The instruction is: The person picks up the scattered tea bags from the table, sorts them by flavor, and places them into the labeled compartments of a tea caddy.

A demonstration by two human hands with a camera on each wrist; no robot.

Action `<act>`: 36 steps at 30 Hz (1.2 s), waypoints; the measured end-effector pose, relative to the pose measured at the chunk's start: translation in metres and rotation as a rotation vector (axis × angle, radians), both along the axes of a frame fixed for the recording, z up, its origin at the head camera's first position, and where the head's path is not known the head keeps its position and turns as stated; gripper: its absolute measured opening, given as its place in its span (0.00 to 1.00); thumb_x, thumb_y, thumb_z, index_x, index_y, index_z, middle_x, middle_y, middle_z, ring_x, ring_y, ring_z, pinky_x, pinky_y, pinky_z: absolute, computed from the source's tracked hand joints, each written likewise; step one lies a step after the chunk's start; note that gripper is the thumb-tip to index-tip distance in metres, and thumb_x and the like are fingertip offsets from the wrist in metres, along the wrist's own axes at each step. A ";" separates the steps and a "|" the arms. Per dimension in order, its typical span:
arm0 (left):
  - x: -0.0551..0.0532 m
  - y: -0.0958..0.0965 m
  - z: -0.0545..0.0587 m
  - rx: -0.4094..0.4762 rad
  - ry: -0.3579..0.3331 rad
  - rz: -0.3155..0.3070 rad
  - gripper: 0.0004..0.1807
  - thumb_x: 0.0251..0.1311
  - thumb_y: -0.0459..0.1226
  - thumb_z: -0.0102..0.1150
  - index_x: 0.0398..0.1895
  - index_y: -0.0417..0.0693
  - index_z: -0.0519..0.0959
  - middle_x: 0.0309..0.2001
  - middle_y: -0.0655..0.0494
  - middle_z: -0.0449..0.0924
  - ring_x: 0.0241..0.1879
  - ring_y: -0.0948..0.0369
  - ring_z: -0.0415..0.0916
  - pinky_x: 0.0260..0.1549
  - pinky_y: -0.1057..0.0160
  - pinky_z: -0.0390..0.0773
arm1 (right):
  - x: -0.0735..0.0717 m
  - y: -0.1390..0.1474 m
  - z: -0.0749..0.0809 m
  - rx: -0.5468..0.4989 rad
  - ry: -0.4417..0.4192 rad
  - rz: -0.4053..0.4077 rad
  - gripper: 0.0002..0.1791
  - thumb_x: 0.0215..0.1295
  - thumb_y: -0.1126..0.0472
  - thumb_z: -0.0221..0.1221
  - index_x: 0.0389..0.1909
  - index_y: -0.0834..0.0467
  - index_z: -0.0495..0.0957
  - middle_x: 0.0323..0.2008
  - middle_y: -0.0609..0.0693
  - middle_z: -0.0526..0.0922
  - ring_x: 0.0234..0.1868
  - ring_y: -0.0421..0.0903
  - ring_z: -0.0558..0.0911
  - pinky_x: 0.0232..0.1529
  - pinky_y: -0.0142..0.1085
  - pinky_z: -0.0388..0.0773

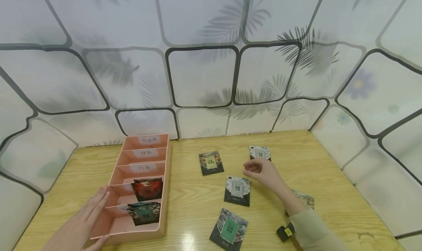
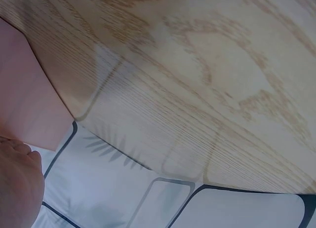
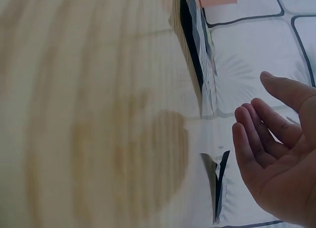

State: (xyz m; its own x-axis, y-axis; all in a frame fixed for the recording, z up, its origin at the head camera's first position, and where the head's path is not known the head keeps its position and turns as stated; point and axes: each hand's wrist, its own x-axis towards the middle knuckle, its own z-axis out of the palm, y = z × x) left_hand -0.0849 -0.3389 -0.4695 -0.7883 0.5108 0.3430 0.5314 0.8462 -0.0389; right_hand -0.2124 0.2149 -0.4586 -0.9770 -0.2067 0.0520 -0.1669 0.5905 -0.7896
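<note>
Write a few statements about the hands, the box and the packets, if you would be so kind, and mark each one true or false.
1. The left hand touches the pink box. True.
2. The right hand grips a packet. False: it holds nothing, and the right wrist view shows its thumb apart from its fingers.
3. The red packet stands in the compartment nearest the person. False: it is in the second-nearest compartment.
4. The green-labelled packet on the table lies nearer the person than the yellow-labelled packet. True.
5. The compartment farthest from the person holds a packet. False: no packet shows in it.
</note>
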 end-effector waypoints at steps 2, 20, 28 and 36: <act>0.000 0.000 0.000 0.000 0.003 -0.005 0.74 0.46 0.59 0.82 0.88 0.46 0.44 0.88 0.64 0.30 0.83 0.77 0.19 0.72 0.86 0.24 | 0.000 0.002 -0.003 0.005 -0.027 -0.002 0.15 0.70 0.62 0.70 0.53 0.66 0.86 0.46 0.59 0.89 0.45 0.48 0.88 0.45 0.32 0.85; 0.000 -0.002 0.001 0.033 0.003 -0.026 0.69 0.51 0.60 0.78 0.88 0.45 0.47 0.88 0.63 0.32 0.84 0.76 0.22 0.73 0.86 0.26 | 0.002 0.006 -0.017 0.081 -0.126 0.100 0.28 0.62 0.57 0.77 0.60 0.63 0.81 0.53 0.55 0.86 0.52 0.48 0.83 0.57 0.44 0.82; 0.000 -0.001 0.002 0.034 0.004 -0.030 0.69 0.52 0.61 0.78 0.87 0.45 0.47 0.88 0.63 0.33 0.83 0.77 0.22 0.73 0.86 0.26 | 0.002 0.006 -0.015 0.176 -0.023 0.206 0.32 0.55 0.54 0.81 0.57 0.63 0.82 0.50 0.54 0.84 0.48 0.44 0.80 0.54 0.40 0.82; 0.001 -0.001 0.002 0.025 -0.006 -0.015 0.69 0.51 0.60 0.78 0.88 0.46 0.47 0.88 0.64 0.33 0.83 0.77 0.21 0.72 0.86 0.25 | 0.004 0.001 -0.011 0.243 0.004 0.226 0.25 0.54 0.54 0.81 0.49 0.58 0.83 0.46 0.49 0.80 0.46 0.42 0.76 0.50 0.38 0.80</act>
State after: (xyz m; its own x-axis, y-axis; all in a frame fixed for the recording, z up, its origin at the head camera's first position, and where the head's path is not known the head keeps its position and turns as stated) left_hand -0.0842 -0.3395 -0.4678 -0.7829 0.5135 0.3514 0.5438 0.8391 -0.0147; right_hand -0.2086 0.2157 -0.4699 -0.9050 -0.4249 -0.0217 -0.3179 0.7091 -0.6293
